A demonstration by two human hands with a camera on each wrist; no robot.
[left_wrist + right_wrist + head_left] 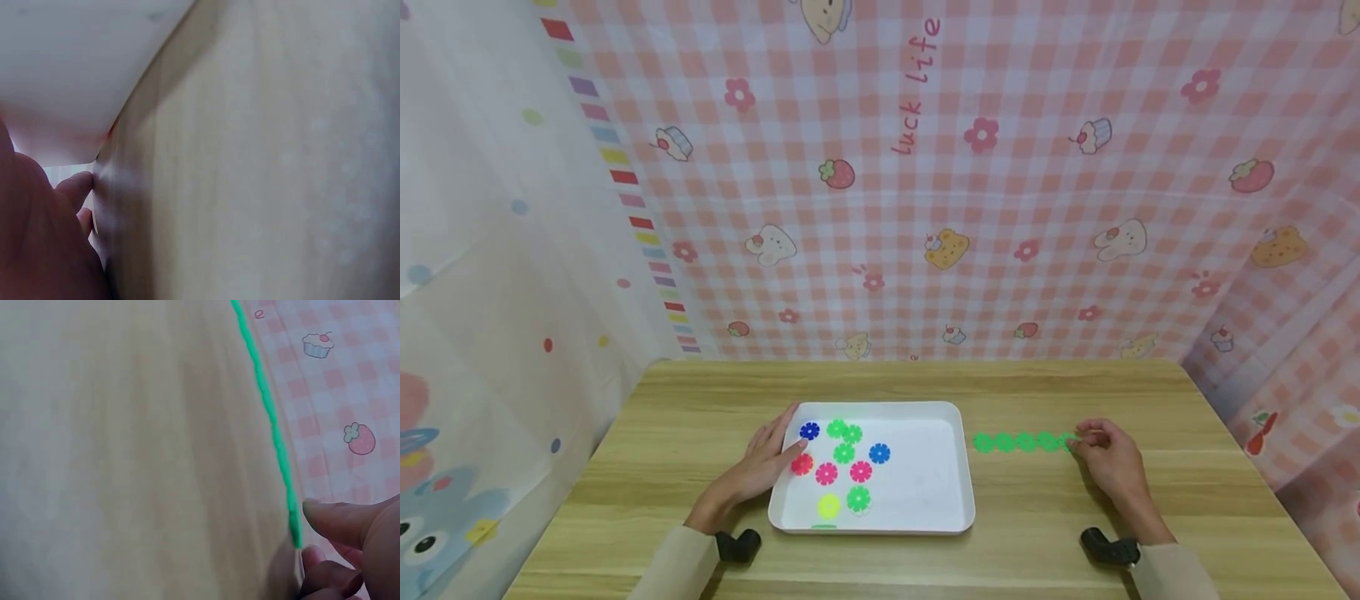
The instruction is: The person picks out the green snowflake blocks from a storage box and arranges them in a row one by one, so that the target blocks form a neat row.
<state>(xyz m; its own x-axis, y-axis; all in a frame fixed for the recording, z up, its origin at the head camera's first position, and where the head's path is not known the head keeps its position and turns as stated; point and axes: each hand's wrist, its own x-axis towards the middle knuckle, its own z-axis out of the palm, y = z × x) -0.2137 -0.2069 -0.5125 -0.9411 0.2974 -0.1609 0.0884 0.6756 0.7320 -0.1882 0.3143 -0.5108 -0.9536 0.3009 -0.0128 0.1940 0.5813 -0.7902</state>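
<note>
Your right hand (1108, 461) pinches the end of the green chain (1025, 442) with curled fingers; it looks light, thin and bendy at the joints, so hold 1 disc's rim. Your left hand (762, 463) lies open-fingered against the white tray (940, 508) on the bench (685, 417).

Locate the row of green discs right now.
In the head view, the green disc row lies on the table right of the white tray, its right end pinched by the right hand.

I see a tray (940, 500) at the middle of the worktop (647, 442), with a cluster of flower discs (838, 467) lying in its left half. To the tray's right, a row of discs (1018, 442) lies on the worktop. My left hand (760, 467) rests at the tray's left edge; my right hand (1108, 458) touches the row's right end.
</note>
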